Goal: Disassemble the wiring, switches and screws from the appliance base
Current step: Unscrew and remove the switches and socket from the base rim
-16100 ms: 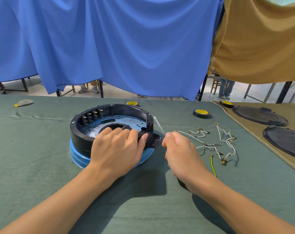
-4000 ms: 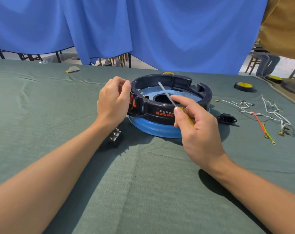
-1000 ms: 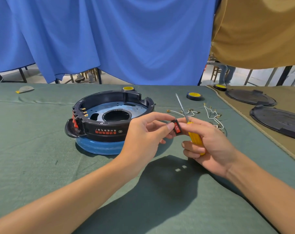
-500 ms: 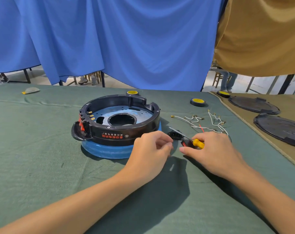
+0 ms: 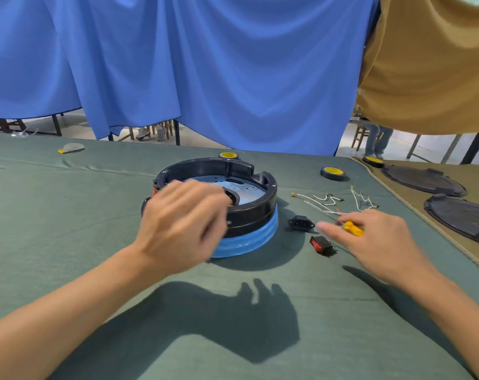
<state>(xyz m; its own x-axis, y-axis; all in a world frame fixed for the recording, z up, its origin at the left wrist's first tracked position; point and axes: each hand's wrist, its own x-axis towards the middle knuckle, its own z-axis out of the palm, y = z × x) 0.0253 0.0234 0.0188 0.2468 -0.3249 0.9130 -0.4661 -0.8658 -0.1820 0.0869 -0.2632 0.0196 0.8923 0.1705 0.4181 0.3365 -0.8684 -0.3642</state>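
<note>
Round black plastic appliance base [image 5: 249,209] on a blue ring lies flat, open side up, mid-surface, its rim notch toward the far right corner. Green cloth surface [image 5: 68,229], blue curtain [image 5: 205,64] behind. My left hand [image 5: 178,226] hovers over it, fingers loose, empty; my right hand [image 5: 375,239] grips a yellow-handled screwdriver [image 5: 352,229].

My left hand [image 5: 178,223] is before the left half of the round black plastic appliance base [image 5: 256,212]. Right of the base lie the small black plug socket [image 5: 301,223] and, nearer me, the black-and-red rocker switch [image 5: 321,244]. Farther right lie the loose white wires [image 5: 332,201], and before them my right hand [image 5: 378,242] grips the yellow-handled screwdriver [image 5: 353,230].
</note>
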